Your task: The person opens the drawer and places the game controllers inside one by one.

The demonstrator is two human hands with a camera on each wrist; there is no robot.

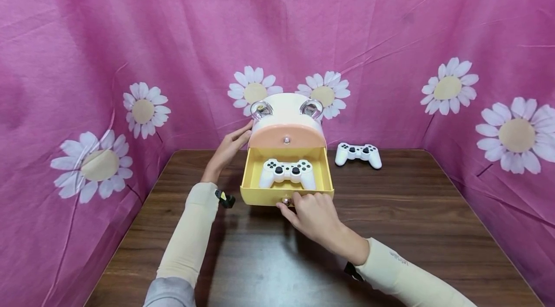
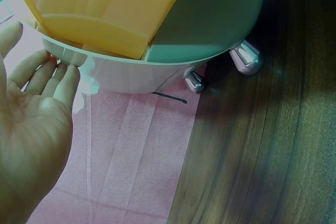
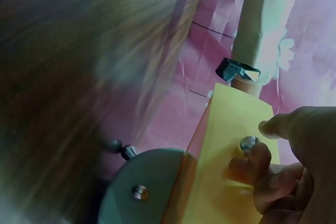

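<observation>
A small drawer cabinet (image 1: 286, 107) with a white rounded top and two shiny ring-shaped pieces stands on the table. Its yellow drawer (image 1: 256, 195) is pulled out, and a white game controller (image 1: 288, 173) lies inside. At the drawer front, my right hand (image 1: 318, 215) has its fingers curled at the round silver knob (image 3: 249, 143); the index finger touches it and the thumb lies at its other side. My left hand (image 1: 227, 153) rests its extended fingertips on the cabinet's left side, as the left wrist view shows. A peach drawer (image 1: 270, 137) above is closed.
A second white game controller (image 1: 358, 154) lies on the wooden table (image 1: 416, 210), right of the cabinet. Beneath the yellow drawer is a green front (image 2: 210, 19), with silver feet (image 2: 245, 57) under the cabinet. A pink flowered cloth (image 1: 195, 32) hangs around the table.
</observation>
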